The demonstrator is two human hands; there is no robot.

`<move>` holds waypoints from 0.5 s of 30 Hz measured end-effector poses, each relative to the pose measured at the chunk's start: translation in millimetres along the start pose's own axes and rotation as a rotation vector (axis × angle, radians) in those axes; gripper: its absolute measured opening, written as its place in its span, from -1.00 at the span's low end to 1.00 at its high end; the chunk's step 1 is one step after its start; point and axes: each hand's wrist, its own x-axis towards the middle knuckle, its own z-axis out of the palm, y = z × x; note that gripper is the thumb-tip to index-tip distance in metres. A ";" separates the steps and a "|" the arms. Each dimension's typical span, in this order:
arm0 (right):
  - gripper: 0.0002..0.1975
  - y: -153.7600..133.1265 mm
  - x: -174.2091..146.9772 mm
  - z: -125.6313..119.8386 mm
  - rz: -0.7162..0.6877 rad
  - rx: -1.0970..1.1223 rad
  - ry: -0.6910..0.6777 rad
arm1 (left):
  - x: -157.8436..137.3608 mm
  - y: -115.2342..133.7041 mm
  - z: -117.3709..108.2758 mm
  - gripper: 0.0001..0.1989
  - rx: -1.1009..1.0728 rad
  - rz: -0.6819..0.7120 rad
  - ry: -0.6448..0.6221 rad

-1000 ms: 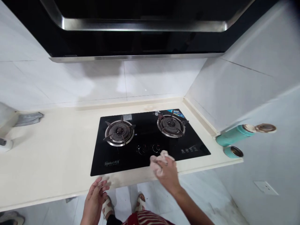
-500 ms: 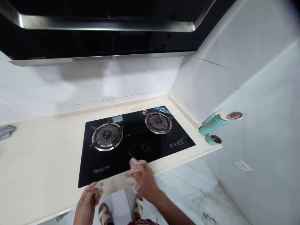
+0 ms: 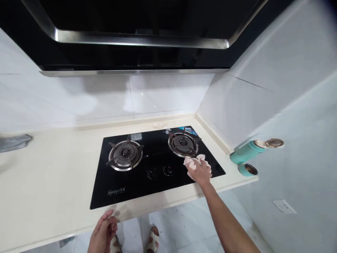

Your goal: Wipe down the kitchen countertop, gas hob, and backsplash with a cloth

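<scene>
My right hand [image 3: 201, 174] presses a crumpled pale pink cloth [image 3: 193, 163] onto the right part of the black glass gas hob [image 3: 155, 186], in front of the right burner [image 3: 183, 142]. Fingers are closed on the cloth, which bulges out around them. My left hand [image 3: 104, 230] is by the counter's front edge, below the hob's front left corner. Its fingers are loosely bent and apart, with nothing seen in them. The left burner [image 3: 125, 154] and two control knobs [image 3: 167, 171] lie to the left of the cloth.
A black range hood [image 3: 137, 56] hangs above. On the counter's right end stand a turquoise flask [image 3: 247, 153] with its lid flipped back and a turquoise cup [image 3: 247, 170]. A grey plastic bag [image 3: 15, 142] lies at far left. A wall socket [image 3: 284, 206] is at right.
My right hand has moved right and away from me with the cloth, from the hob's front edge onto its right part. My left hand has stayed by the counter edge. The view has shifted slightly.
</scene>
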 end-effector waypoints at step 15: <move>-0.46 -54.4 33.3 -41.4 -0.298 0.532 -0.332 | 13.2 2.3 -16.6 -0.48 -0.112 0.023 0.071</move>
